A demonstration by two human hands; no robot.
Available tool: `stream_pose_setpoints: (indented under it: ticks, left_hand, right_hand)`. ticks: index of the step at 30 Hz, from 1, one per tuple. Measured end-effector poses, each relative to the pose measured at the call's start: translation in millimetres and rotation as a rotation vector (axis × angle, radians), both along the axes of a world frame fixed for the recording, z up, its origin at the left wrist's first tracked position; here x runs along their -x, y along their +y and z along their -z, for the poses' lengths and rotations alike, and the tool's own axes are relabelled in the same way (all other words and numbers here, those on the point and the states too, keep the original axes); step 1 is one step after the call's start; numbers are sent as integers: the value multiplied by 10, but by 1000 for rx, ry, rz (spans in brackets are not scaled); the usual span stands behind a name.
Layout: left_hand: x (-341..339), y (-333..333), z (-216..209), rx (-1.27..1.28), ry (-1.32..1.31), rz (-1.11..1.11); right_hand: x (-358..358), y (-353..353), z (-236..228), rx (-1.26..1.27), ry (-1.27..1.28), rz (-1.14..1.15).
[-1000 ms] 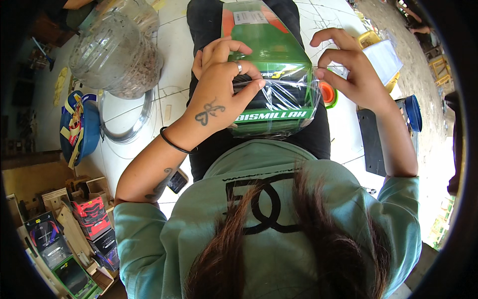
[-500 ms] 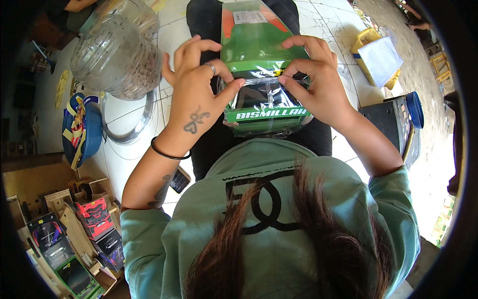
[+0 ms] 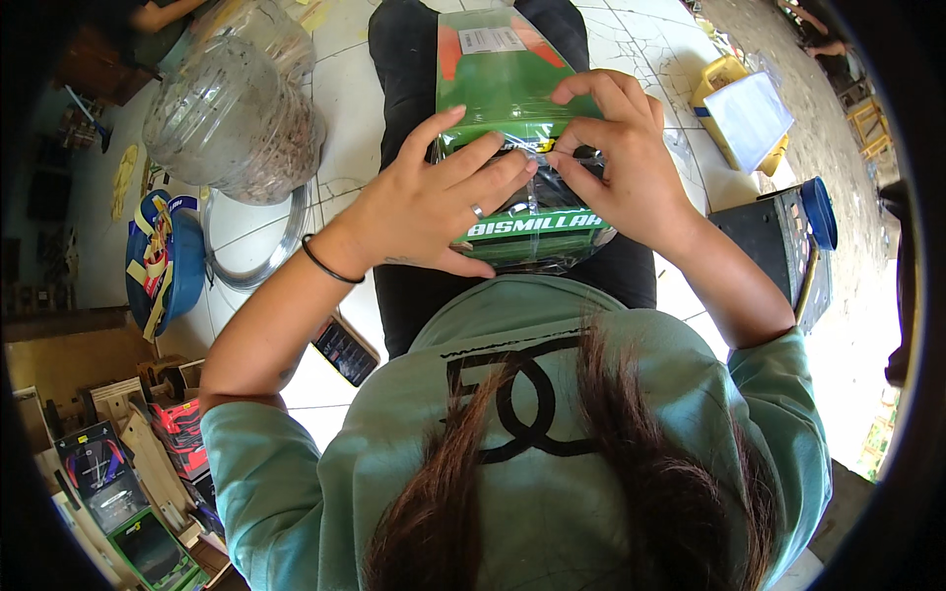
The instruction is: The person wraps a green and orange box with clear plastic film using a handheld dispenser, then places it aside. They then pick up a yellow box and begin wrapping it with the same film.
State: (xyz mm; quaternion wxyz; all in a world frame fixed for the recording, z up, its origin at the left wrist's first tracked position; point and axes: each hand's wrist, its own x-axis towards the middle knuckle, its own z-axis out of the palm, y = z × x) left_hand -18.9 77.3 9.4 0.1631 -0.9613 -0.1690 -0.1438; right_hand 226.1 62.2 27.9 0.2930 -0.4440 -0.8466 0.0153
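A green printed box (image 3: pixel 503 89) with orange-red corners and a white label lies across my lap, wrapped in clear plastic film (image 3: pixel 537 202). My left hand (image 3: pixel 434 202) rests on the near left part of the box, its fingers spread over the film and the thumb low along the near side. At the film's edge near the middle of the box, my right hand (image 3: pixel 626 148) pinches the plastic between thumb and index finger, its other fingers bent over the green surface. The fingertips of both hands are close together there.
On the left stand a large clear plastic jar (image 3: pixel 232 118), a coil of clear strip (image 3: pixel 217 266) and a blue basin (image 3: pixel 177 276). A phone (image 3: pixel 345 352) lies beside my left thigh. Toy trucks (image 3: pixel 108 483) fill the lower left. To the right are a yellow container (image 3: pixel 724 89) and a dark box (image 3: pixel 764 236).
My left hand has let go of its pinch on the film, turned and spread flat across the box. My right hand keeps its pinch. The phone now shows more fully.
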Motion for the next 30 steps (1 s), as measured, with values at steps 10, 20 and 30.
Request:
stream_pose_setpoints:
  ticks: [10,20,30]
  left_hand:
    - [51,339,162,-319,-35,142]
    - [-1226,776,-44,-300,-275,-97]
    - [-1726,960,163,-465,-32,-190]
  right_hand:
    - [-360,434,959,844,1229,-87]
    - [-1258,1593,184,1480,1403,-353]
    - [-2343,570,2478,812,140,979]
